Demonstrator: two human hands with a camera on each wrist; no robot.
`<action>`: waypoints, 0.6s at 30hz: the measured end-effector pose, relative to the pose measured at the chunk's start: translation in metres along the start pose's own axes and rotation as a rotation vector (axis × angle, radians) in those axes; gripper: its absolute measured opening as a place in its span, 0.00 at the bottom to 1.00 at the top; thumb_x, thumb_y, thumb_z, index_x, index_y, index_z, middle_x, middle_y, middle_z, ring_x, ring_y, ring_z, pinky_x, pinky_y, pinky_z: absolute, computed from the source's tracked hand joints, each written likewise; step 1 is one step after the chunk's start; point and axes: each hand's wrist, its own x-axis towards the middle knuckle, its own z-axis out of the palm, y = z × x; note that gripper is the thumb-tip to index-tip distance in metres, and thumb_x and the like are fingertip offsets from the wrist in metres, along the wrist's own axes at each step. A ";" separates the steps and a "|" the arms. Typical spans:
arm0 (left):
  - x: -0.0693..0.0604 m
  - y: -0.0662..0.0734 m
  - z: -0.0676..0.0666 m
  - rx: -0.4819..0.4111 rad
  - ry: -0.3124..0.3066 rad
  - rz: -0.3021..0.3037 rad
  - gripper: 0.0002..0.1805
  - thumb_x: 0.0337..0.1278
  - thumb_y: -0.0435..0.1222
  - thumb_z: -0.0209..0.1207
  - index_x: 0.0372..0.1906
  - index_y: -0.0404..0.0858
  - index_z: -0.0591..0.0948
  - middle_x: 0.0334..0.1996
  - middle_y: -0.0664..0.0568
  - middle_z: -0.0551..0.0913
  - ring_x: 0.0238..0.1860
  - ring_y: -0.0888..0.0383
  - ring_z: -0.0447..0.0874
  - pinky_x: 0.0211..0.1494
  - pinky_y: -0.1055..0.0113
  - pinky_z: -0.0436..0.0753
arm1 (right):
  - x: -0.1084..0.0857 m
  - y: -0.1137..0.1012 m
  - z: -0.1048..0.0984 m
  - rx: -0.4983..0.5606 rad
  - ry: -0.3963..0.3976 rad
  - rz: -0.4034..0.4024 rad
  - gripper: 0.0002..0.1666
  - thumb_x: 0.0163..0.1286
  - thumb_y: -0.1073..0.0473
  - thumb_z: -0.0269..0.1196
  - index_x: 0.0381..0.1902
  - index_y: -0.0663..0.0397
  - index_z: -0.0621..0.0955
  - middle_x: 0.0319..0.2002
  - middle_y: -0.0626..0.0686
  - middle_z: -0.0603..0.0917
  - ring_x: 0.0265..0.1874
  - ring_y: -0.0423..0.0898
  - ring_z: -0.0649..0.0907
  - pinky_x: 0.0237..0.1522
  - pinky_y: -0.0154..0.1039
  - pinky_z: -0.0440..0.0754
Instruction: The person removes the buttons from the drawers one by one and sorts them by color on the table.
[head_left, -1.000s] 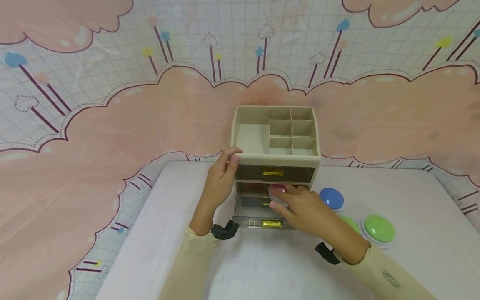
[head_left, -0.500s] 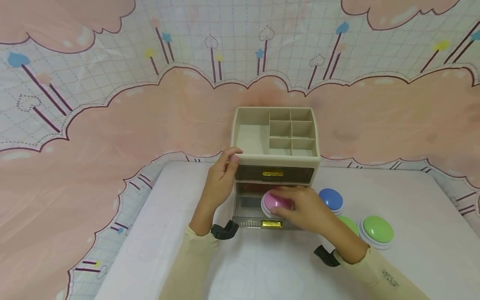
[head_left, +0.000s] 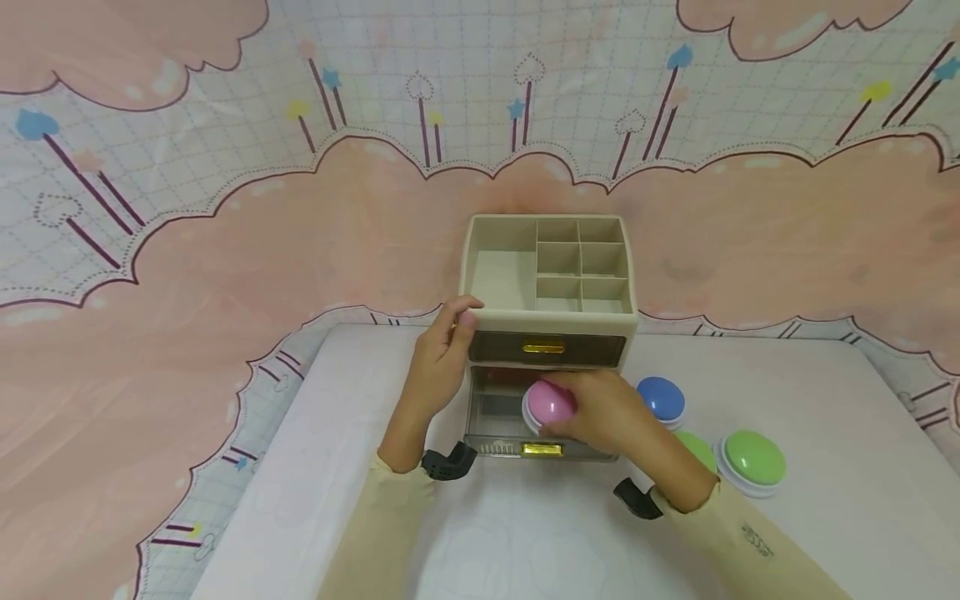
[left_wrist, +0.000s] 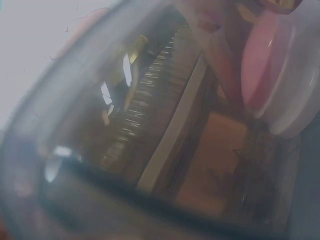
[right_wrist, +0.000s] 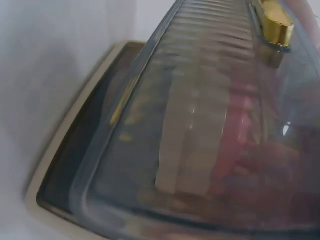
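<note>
In the head view, a beige storage box (head_left: 555,319) stands on the white tabletop (head_left: 525,533), before a cloth backdrop (head_left: 337,233) with pink clouds. Its top is divided into one big and six small compartments. The upper drawer (head_left: 498,348) is closed, and the clear lower drawer (head_left: 495,448) is pulled out. The left hand (head_left: 441,358) holds the front left corner of the box, with a bent finger over the top edge and the thumb at the front. The right hand (head_left: 607,408) is grasping a pink round button (head_left: 549,402) with white base, between thumb and fingers. This button is in the opening of the lower drawer; whether it touches the bottom, I cannot tell. On the right, a blue button (head_left: 661,398) lies near the box, and two green buttons lie closer to the person, one (head_left: 755,457) fully seen, the other (head_left: 695,448) partly behind the right forearm. In the left wrist view, the pink button is tilted, seen through the clear drawer plastic, with fingers just beside it. In the right wrist view, the ribbed drawer front with its gold handle (right_wrist: 277,30) is close, and behind the plastic there is a blurred pink patch.
</note>
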 end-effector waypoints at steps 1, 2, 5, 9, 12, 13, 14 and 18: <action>0.000 0.000 0.000 0.001 0.000 -0.001 0.13 0.82 0.42 0.46 0.61 0.48 0.75 0.27 0.50 0.67 0.27 0.54 0.68 0.35 0.62 0.72 | 0.000 0.000 0.001 0.003 0.010 0.001 0.36 0.50 0.46 0.82 0.58 0.44 0.85 0.48 0.48 0.88 0.46 0.50 0.85 0.50 0.51 0.85; 0.000 0.000 0.001 0.000 0.000 -0.001 0.13 0.82 0.42 0.46 0.61 0.48 0.75 0.27 0.50 0.67 0.27 0.54 0.68 0.35 0.62 0.72 | -0.001 -0.001 0.001 0.007 0.018 0.007 0.36 0.50 0.45 0.82 0.58 0.44 0.85 0.48 0.48 0.88 0.45 0.49 0.85 0.49 0.50 0.85; 0.000 -0.001 0.002 0.001 -0.003 -0.008 0.13 0.82 0.43 0.46 0.61 0.48 0.75 0.29 0.49 0.69 0.30 0.53 0.71 0.36 0.61 0.74 | -0.003 -0.005 0.000 0.007 0.030 0.034 0.38 0.51 0.41 0.81 0.59 0.43 0.85 0.48 0.49 0.88 0.44 0.50 0.86 0.44 0.49 0.86; 0.000 0.000 0.002 0.007 -0.010 -0.015 0.14 0.82 0.44 0.46 0.61 0.48 0.75 0.36 0.47 0.74 0.38 0.51 0.76 0.42 0.58 0.77 | -0.008 -0.014 -0.004 -0.040 0.051 0.100 0.40 0.50 0.35 0.79 0.60 0.40 0.84 0.47 0.50 0.89 0.42 0.51 0.86 0.37 0.55 0.82; 0.000 0.000 0.002 0.010 -0.008 -0.016 0.14 0.82 0.44 0.46 0.61 0.48 0.75 0.43 0.46 0.77 0.43 0.50 0.77 0.47 0.56 0.78 | -0.011 -0.018 -0.009 -0.065 0.087 0.124 0.40 0.49 0.34 0.80 0.59 0.39 0.85 0.46 0.50 0.89 0.42 0.51 0.85 0.40 0.63 0.78; 0.000 0.000 0.002 0.011 -0.007 -0.017 0.14 0.82 0.45 0.46 0.61 0.48 0.75 0.44 0.46 0.78 0.43 0.50 0.77 0.48 0.56 0.77 | -0.012 -0.020 -0.010 -0.061 0.100 0.127 0.40 0.48 0.35 0.80 0.59 0.39 0.85 0.45 0.50 0.90 0.42 0.51 0.85 0.42 0.65 0.76; 0.000 0.000 0.001 0.011 -0.006 -0.018 0.14 0.82 0.45 0.46 0.61 0.48 0.75 0.43 0.46 0.78 0.43 0.50 0.77 0.48 0.56 0.78 | -0.013 -0.020 -0.011 -0.054 0.117 0.125 0.39 0.48 0.35 0.80 0.58 0.39 0.85 0.45 0.49 0.90 0.42 0.51 0.85 0.44 0.65 0.76; -0.001 0.000 0.000 0.007 -0.008 -0.018 0.14 0.82 0.44 0.46 0.61 0.48 0.75 0.35 0.46 0.73 0.38 0.51 0.75 0.45 0.56 0.76 | -0.017 -0.022 -0.016 -0.024 0.197 0.089 0.39 0.46 0.36 0.81 0.57 0.42 0.87 0.40 0.48 0.91 0.36 0.50 0.85 0.41 0.55 0.78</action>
